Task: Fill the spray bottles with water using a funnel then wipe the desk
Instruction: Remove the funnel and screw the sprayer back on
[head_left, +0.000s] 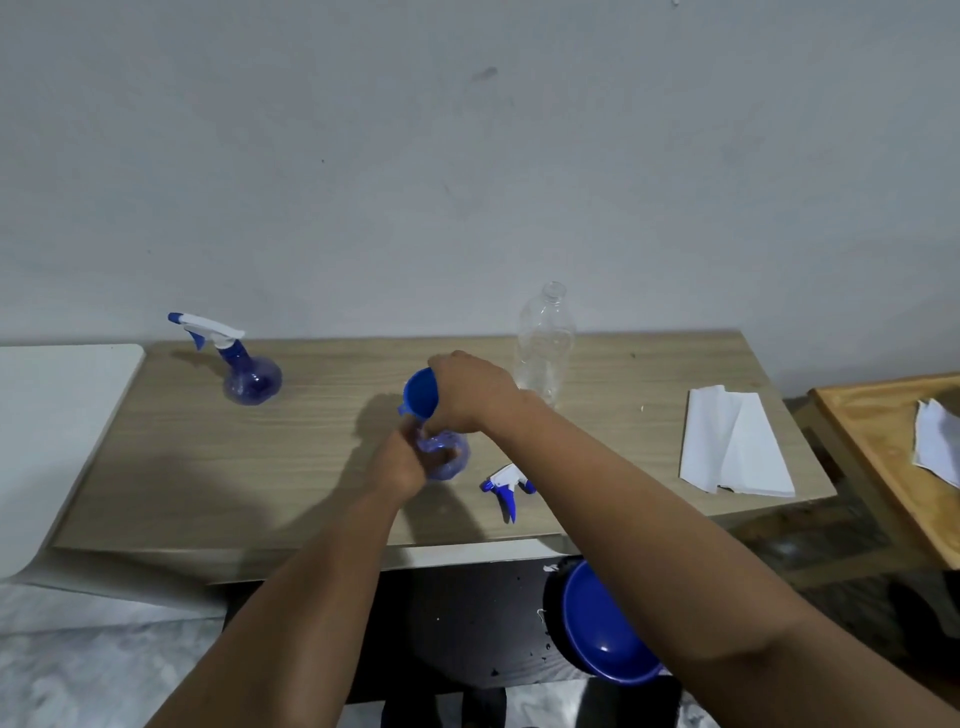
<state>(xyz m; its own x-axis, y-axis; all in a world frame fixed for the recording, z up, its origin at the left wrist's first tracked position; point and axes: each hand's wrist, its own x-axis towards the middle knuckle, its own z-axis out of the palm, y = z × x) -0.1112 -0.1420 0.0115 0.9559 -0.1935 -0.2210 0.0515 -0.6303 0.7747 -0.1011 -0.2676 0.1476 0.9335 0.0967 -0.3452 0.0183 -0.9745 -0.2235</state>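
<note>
At the desk's middle, my left hand (402, 465) grips a round blue spray bottle (451, 453) with its head off. My right hand (470, 392) holds a blue funnel (420, 393) tilted just above that bottle's neck. The bottle's white-and-blue trigger head (506, 486) lies on the desk to its right. A second blue spray bottle (244, 371), head on, stands at the back left. A clear plastic bottle (545, 340), uncapped, stands behind my right hand. Folded white paper towels (732, 449) lie at the right.
The wooden desk (260, 467) backs onto a grey wall. A white surface (57, 431) adjoins it on the left. A wooden tray (883, 457) with crumpled paper (937, 447) sits on the right. A blue bowl (597, 629) rests below the desk's front edge.
</note>
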